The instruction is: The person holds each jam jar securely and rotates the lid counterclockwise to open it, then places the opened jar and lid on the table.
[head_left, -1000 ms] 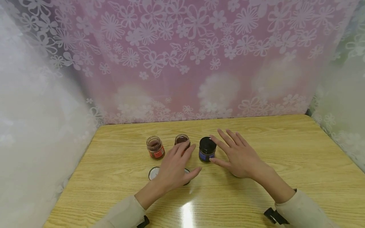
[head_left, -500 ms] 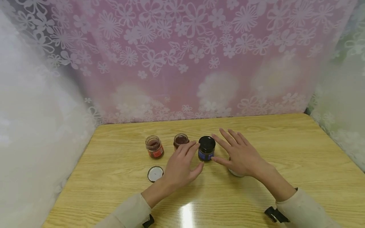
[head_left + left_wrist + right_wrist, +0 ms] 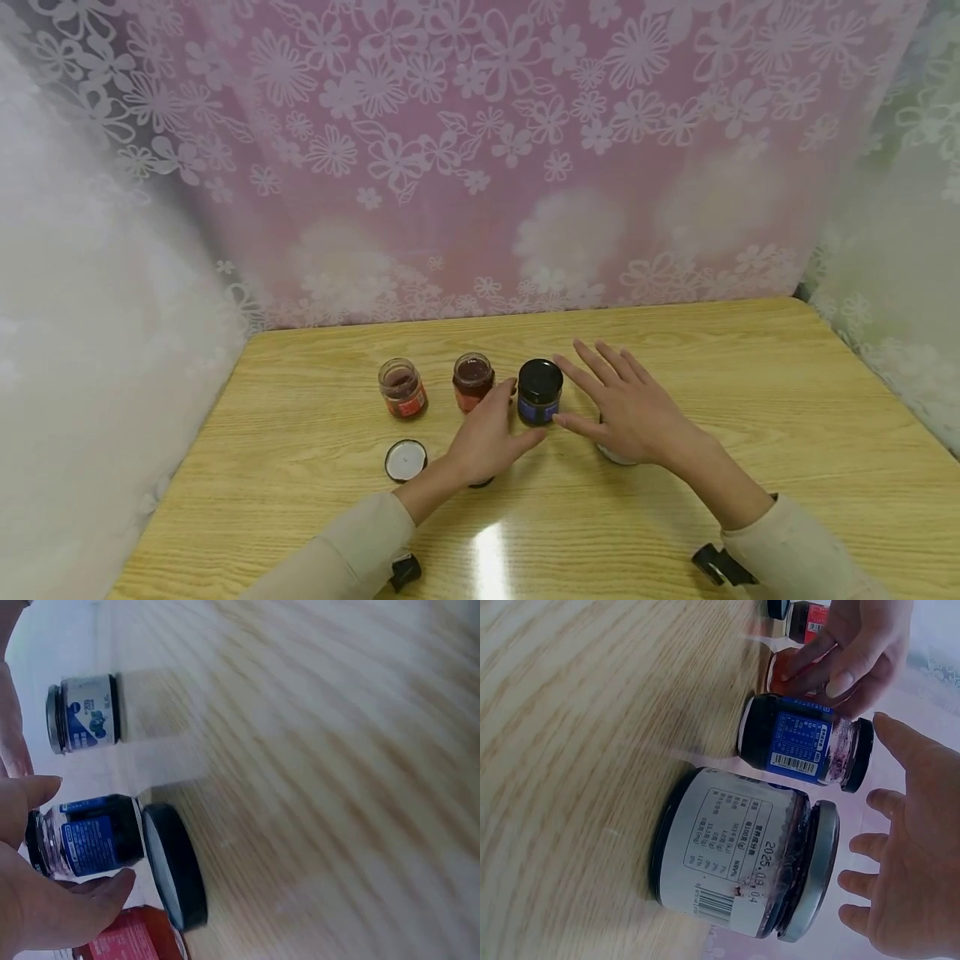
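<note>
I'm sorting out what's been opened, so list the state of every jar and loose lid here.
Left red-label jar: open, upright, partly filled
Right red-label jar: open, upright, dark contents inside
Blue-label jar: lid on, upright
White-label jar: lid on, upright
Left loose lid: white inside up
Right loose lid: white inside up

Reading "2025", with an unclear middle and a closing "04", on the white jar (image 3: 727, 851); listing "营养成分表", "每100克(g)" and "NRV%" in its boxed chart (image 3: 724, 834), near a barcode (image 3: 714, 901). Carrying another barcode (image 3: 793, 763) among print too small for reading on the blue jar (image 3: 799, 735). Blurring beyond any reading on the red jar (image 3: 127, 937).
</note>
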Demonstrator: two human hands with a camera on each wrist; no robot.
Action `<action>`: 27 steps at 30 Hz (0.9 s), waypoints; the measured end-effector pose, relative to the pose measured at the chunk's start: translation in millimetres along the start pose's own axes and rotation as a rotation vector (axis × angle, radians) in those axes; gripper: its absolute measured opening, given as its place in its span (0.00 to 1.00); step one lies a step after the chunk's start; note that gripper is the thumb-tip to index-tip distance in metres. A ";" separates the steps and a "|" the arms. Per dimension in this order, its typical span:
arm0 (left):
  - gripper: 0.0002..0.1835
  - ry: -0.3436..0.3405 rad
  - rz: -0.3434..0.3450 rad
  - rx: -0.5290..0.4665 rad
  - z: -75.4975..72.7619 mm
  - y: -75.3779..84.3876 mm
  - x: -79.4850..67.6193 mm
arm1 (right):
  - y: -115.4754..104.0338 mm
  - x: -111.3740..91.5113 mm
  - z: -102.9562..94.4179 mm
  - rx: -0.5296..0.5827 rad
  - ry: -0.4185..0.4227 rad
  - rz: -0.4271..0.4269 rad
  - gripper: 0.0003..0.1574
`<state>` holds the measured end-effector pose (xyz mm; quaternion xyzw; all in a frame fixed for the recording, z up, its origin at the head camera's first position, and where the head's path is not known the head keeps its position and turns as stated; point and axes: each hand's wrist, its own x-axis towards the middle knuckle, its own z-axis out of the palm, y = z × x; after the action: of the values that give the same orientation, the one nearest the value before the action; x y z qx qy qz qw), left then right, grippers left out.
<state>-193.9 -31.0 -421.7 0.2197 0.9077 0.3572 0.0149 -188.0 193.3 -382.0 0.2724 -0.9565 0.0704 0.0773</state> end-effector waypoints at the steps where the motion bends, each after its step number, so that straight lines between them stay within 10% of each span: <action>1: 0.40 -0.004 -0.009 -0.036 0.9 0.6 1.6 | -0.1 0.0 0.0 0.001 -0.003 0.000 0.47; 9: 0.42 -0.016 -0.148 -0.291 13.4 -2.7 18.5 | 0.5 0.6 0.0 -0.012 -0.015 -0.012 0.47; 27: 0.36 0.066 -0.196 -0.348 30.3 -7.2 31.1 | 3.7 0.6 3.6 0.016 -0.041 0.026 0.48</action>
<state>-219.3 -3.5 -445.0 0.1125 0.8493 0.5125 0.0579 -190.9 195.5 -385.8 0.2620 -0.9607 0.0735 0.0547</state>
